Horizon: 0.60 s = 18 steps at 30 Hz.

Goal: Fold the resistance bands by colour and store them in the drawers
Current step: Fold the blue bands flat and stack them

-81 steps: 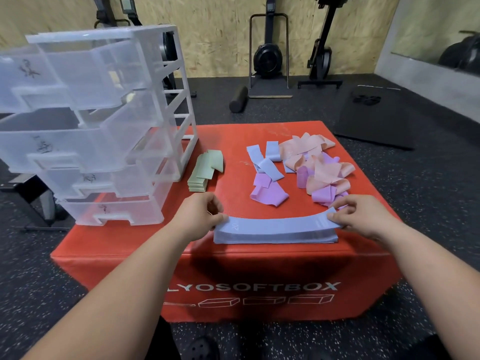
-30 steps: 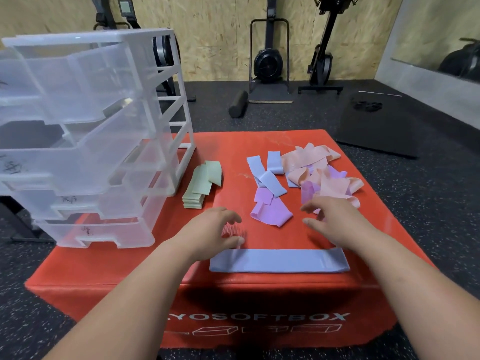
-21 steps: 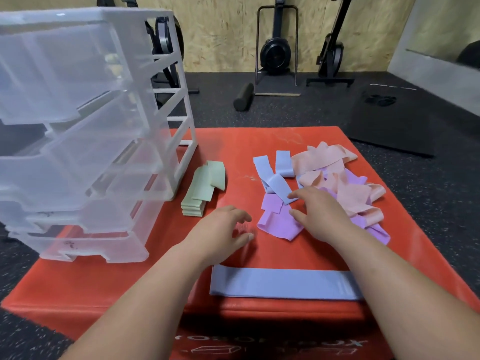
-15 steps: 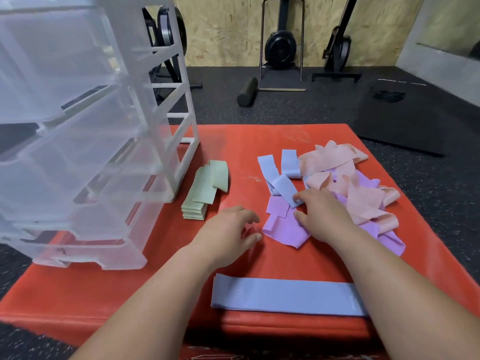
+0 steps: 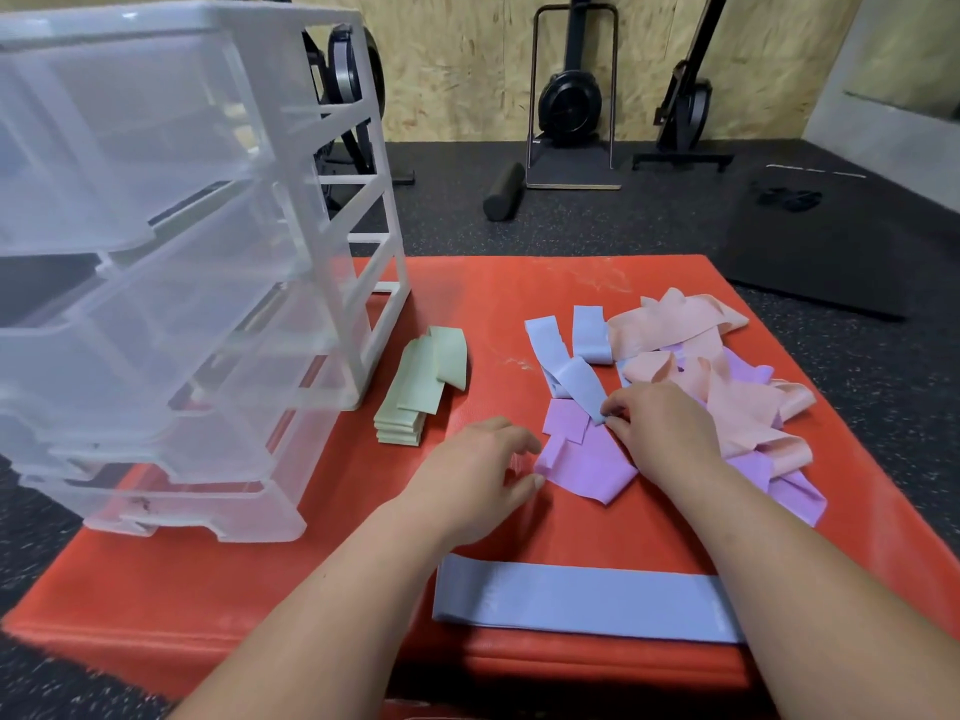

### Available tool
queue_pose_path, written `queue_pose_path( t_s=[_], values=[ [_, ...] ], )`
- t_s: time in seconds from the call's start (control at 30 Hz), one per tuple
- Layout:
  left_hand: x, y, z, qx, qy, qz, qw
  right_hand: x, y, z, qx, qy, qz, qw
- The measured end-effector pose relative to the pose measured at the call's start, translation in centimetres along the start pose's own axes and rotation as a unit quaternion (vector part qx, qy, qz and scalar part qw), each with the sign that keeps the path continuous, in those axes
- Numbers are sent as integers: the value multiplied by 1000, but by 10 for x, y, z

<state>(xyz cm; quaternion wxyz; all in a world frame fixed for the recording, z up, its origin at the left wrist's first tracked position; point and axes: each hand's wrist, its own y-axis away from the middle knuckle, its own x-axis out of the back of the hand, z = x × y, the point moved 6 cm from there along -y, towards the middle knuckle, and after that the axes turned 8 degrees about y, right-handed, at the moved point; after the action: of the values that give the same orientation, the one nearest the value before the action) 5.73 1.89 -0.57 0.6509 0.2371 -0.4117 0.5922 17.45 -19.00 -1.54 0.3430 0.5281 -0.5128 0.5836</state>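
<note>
On top of the red soft box [image 5: 218,589], a flat blue band [image 5: 571,600] lies lengthwise along the near edge, with its right end under the right forearm. The clear drawer unit [image 5: 218,262] takes up the left side, its drawers standing pulled out. Just beside its front right corner is a stack of folded green bands [image 5: 413,402]. A strip of bare red surface runs between that stack and the loose pile on the right, and another lies between the pile and the flat band. The pile reaches close to the box's right edge: peach bands [image 5: 675,324] at the back, purple bands [image 5: 587,467] in front, and a loose blue band [image 5: 566,376] across the purple, with a second blue piece [image 5: 589,335] behind it.

The right hand [image 5: 660,433] lies palm down over the pile, thumb and forefinger pinching the near end of the loose blue band. The left hand [image 5: 478,475] is beside it, palm down over the bare strip, fingers loosely spread and holding nothing, its thumb tip near the edge of the purple band. The two hands are apart.
</note>
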Motion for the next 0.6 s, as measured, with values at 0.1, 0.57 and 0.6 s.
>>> queue_pose_path(
  t_s=[0.1,0.57,0.6],
  values=[
    [1,5,2,3,-8,-3,1000,-2,1,-2,14,15,-5,1000],
    [11,0,6,13,23,32,999,48,-5,1,9,-141,15,990],
    [13,-3,7,15,34,44,998,62,-5,1,22,-163,30,986]
  ],
)
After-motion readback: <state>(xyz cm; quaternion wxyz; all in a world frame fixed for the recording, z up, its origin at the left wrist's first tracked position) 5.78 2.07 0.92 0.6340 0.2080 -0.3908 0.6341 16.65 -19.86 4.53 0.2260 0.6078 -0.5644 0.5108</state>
